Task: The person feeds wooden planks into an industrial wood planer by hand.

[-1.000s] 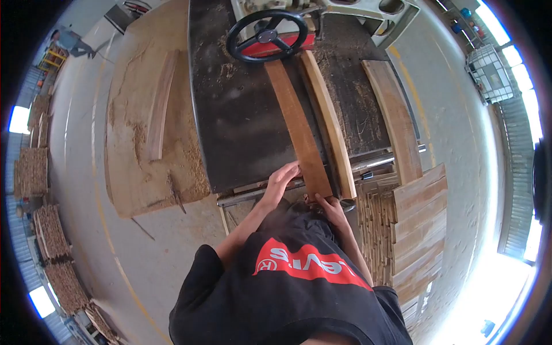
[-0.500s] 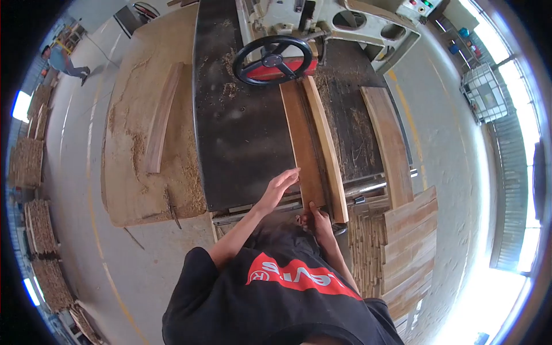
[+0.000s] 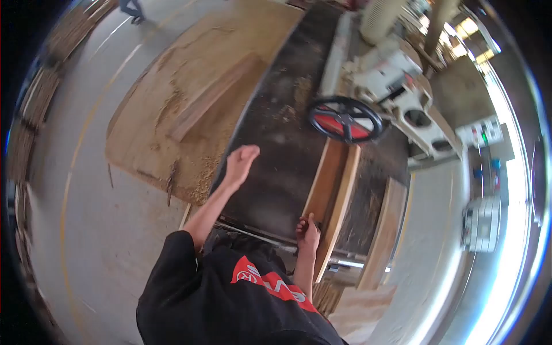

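The right hand (image 3: 309, 231) is seen at the near edge of the dark worktop (image 3: 270, 172), its fingers clamped on the near end of the board (image 3: 324, 185), which lies flat against a lighter fence strip (image 3: 340, 201). The left hand (image 3: 239, 162) is raised clear over the worktop, fingers curled together on nothing. The board's far end is judged to have reached the black handwheel (image 3: 345, 119); most of its length remains unfed.
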A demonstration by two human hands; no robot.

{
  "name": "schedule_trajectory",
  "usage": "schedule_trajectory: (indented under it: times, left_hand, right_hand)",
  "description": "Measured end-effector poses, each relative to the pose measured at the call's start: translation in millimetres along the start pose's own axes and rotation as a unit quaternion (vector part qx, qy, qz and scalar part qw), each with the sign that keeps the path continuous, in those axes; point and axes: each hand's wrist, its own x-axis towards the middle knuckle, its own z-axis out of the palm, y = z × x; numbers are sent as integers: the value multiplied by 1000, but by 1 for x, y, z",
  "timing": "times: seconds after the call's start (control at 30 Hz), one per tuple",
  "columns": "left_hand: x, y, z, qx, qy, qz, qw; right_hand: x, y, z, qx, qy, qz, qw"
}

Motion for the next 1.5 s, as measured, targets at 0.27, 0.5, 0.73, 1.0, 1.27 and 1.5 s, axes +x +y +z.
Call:
schedule_trajectory:
  times: [0.27, 0.5, 0.73, 1.0, 1.27, 1.5]
  left_hand:
    - [81, 11, -173, 602, 212, 60, 768]
    - [82, 25, -181, 612, 64, -21, 788]
    - [-1, 36, -99, -148, -41, -238, 959]
    - [-74, 0, -41, -598, -144, -305, 727]
    - [-145, 10, 16, -698, -170, -329, 613]
    - [-199, 38, 38, -522, -148, -367, 755]
  right_hand:
    - [50, -34, 27, 35, -39, -2, 999]
    - [56, -45, 45, 86, -73, -54, 992]
    - [14, 0, 16, -106, -143, -234, 956]
    - [-48, 34, 8, -359, -156, -306, 868]
    - [-110, 16, 14, -463, -170, -406, 769]
    - [-129, 11, 5, -543, -130, -557, 615]
